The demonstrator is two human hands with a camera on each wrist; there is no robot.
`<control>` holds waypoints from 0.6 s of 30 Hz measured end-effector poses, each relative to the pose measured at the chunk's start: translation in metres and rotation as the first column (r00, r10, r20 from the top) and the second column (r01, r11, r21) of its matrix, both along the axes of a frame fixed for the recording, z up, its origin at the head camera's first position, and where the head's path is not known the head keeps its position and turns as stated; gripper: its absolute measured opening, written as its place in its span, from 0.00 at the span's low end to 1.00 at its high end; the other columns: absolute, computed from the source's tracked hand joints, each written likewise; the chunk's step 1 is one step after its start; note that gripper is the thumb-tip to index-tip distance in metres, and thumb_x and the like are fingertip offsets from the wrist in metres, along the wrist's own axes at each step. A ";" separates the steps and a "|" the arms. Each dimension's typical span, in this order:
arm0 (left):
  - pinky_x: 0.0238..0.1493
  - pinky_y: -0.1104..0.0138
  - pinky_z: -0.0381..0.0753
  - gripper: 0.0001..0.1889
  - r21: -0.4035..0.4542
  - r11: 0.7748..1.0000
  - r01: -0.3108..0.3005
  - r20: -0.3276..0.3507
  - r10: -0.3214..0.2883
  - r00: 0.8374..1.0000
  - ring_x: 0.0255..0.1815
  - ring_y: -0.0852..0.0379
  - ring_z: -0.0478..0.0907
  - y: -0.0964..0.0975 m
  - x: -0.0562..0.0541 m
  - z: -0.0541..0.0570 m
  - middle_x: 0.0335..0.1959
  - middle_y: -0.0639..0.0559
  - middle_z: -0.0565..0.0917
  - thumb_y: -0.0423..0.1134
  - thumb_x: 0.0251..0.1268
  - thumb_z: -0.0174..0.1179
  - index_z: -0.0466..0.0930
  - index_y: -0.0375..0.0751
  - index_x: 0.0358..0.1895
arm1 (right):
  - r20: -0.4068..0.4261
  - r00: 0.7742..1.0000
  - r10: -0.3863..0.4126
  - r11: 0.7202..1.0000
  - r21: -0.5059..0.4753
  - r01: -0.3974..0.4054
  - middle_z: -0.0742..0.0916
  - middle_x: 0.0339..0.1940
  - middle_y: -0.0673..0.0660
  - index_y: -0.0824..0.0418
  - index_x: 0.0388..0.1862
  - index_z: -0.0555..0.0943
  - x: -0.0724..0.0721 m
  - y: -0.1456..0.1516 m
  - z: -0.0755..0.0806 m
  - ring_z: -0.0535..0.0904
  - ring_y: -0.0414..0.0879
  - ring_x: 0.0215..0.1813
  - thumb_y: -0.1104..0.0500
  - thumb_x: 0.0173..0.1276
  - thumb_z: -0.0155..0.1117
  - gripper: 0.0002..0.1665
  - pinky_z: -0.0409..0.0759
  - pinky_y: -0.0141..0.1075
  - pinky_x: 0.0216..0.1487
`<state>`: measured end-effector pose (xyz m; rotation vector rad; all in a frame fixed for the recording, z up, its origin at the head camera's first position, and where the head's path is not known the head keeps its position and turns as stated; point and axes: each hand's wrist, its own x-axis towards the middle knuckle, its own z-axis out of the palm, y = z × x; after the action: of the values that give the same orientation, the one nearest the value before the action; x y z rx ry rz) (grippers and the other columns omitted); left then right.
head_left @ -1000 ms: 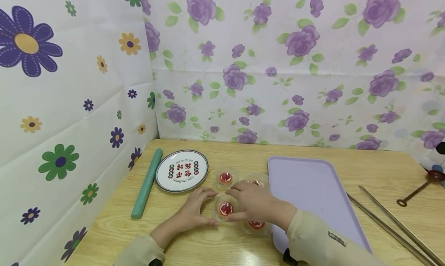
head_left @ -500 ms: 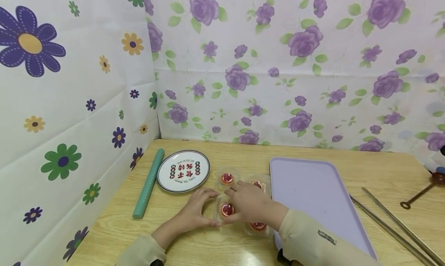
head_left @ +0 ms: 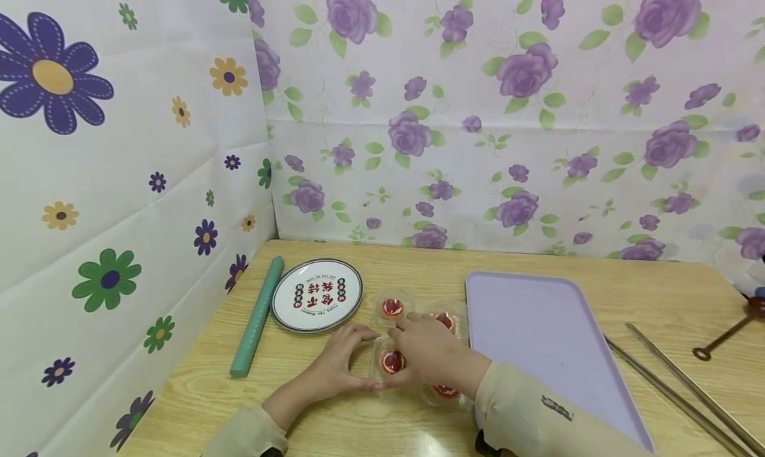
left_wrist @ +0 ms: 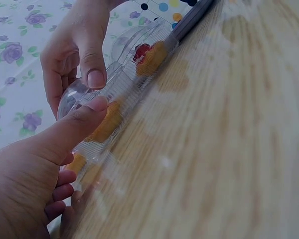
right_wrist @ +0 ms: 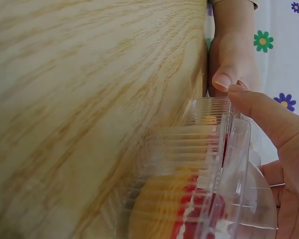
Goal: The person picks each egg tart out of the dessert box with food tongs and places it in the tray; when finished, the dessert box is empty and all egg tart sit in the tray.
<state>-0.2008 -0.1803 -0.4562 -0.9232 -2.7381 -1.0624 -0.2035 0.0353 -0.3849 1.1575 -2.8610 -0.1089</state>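
Several clear plastic tart containers sit on the wooden table between a plate and a tray, each with a red-topped tart inside. My left hand (head_left: 358, 359) and right hand (head_left: 412, 351) both pinch the near-left container (head_left: 391, 363) from opposite sides. In the left wrist view my left thumb (left_wrist: 87, 117) presses the container's clear lid (left_wrist: 117, 87), and right-hand fingers (left_wrist: 92, 64) grip it from above. The right wrist view shows my right thumb (right_wrist: 261, 117) on the ribbed container (right_wrist: 199, 169), with the left thumb (right_wrist: 223, 79) opposite. Three other containers (head_left: 392, 307) (head_left: 445, 320) (head_left: 445, 391) lie around it.
A round printed plate (head_left: 317, 294) and a green roll (head_left: 257, 316) lie to the left. A lilac tray (head_left: 538, 331) is to the right, with long metal tongs (head_left: 675, 384) and a small ladle (head_left: 726, 334) beyond it. Flowered walls close off the back and left.
Both hands stay on the same container. The right hand has crept slightly left over it; nothing else moved.
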 end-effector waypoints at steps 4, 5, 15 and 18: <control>0.65 0.44 0.64 0.41 -0.005 1.000 0.001 -0.020 -0.001 1.000 0.63 0.48 0.66 0.000 0.000 -0.001 0.60 0.50 0.73 0.56 0.40 0.75 0.71 0.45 0.61 | 0.004 1.000 0.005 1.000 -0.017 -0.005 0.84 0.53 0.55 0.61 0.57 0.79 0.001 0.001 0.001 0.78 0.51 0.57 0.24 0.50 0.62 0.49 0.77 0.46 0.62; 0.65 0.44 0.64 0.41 -0.005 1.000 0.002 -0.024 -0.002 1.000 0.63 0.48 0.67 0.000 -0.001 -0.001 0.60 0.50 0.73 0.56 0.40 0.75 0.71 0.45 0.61 | 0.004 1.000 0.008 1.000 -0.022 -0.008 0.84 0.53 0.55 0.61 0.57 0.79 0.001 0.001 0.001 0.78 0.51 0.57 0.24 0.50 0.63 0.49 0.77 0.46 0.62; 0.66 0.45 0.64 0.40 0.005 1.000 0.001 -0.016 -0.001 1.000 0.64 0.49 0.66 0.001 -0.001 -0.002 0.60 0.52 0.73 0.56 0.40 0.75 0.71 0.47 0.61 | -0.011 1.000 0.029 0.998 -0.053 -0.029 0.83 0.55 0.55 0.60 0.62 0.76 0.001 0.004 0.001 0.78 0.49 0.55 0.28 0.53 0.63 0.48 0.78 0.44 0.60; 0.66 0.45 0.64 0.41 -0.008 1.000 -0.003 -0.015 0.003 1.000 0.65 0.50 0.66 0.002 0.000 -0.001 0.61 0.52 0.73 0.56 0.40 0.75 0.71 0.47 0.62 | 0.002 1.000 0.028 0.997 -0.073 -0.028 0.81 0.59 0.56 0.58 0.66 0.72 0.002 0.006 0.004 0.78 0.50 0.56 0.29 0.55 0.63 0.48 0.80 0.45 0.57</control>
<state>-0.2013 -0.1780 -0.4575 -0.9246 -2.7328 -1.0403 -0.2012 0.0410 -0.3809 1.1848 -2.8248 -0.0017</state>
